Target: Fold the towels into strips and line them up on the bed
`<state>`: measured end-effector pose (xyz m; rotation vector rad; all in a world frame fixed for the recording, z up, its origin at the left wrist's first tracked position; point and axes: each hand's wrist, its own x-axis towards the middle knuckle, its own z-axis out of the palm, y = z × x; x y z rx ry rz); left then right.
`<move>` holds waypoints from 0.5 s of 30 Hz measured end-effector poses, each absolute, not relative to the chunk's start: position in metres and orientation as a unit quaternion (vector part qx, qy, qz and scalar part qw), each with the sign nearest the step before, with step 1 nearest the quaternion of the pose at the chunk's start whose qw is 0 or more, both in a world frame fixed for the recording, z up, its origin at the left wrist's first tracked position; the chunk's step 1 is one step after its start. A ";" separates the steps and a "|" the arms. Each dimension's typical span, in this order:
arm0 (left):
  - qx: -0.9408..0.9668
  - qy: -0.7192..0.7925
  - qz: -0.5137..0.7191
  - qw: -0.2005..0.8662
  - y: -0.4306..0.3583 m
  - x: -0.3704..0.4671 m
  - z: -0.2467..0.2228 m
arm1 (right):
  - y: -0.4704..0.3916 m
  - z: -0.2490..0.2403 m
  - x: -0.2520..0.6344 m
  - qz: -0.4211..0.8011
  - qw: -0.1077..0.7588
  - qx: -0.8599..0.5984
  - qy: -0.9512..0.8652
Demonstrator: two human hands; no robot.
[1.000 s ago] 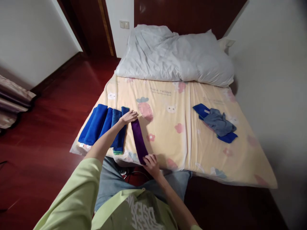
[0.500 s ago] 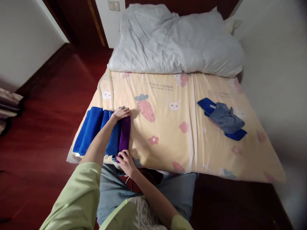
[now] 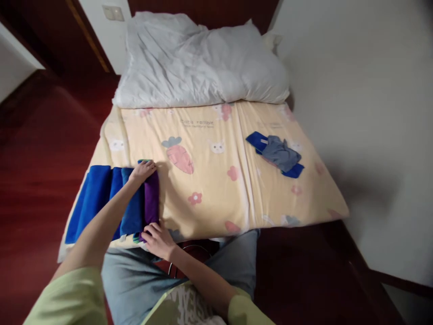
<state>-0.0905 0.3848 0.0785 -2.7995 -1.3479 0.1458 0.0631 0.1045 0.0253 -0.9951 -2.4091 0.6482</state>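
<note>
A folded purple towel [image 3: 152,198] stands at the right end of a row of folded blue towels [image 3: 94,192] on the bed's near left part. My left hand [image 3: 144,170] grips its far end, where a blue-green edge shows. At the near end, the bent fingers of my right hand [image 3: 158,240] are closed on the purple cloth, with a striped green-blue bit of fabric beside them. My left forearm crosses over the blue towels and hides part of them.
The bed [image 3: 209,212] has a yellow patterned sheet. On its right side lies a loose pile of grey and blue cloths [image 3: 282,153]. A crumpled white quilt [image 3: 203,67] covers the far end. A wall rises at the right.
The view has swung to the right, so the bed and towels appear further left. Both hands stay at the two ends of the purple towel, with little movement against it.
</note>
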 end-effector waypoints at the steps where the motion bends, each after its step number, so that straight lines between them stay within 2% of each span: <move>1: -0.890 -0.454 0.041 0.023 0.377 -0.081 0.077 | 0.101 0.027 0.065 0.222 0.225 -0.369 -0.874; 5: -0.845 -0.534 -0.006 0.017 0.325 -0.036 0.062 | 0.087 0.030 0.073 0.187 0.232 -0.411 -0.861; 9: -0.815 -0.578 -0.045 0.023 0.276 -0.012 0.045 | 0.082 0.042 0.086 0.195 0.229 -0.390 -0.870; 15: -0.806 -0.581 -0.110 0.025 0.269 -0.003 0.046 | 0.092 0.055 0.134 0.227 0.242 -0.319 -0.888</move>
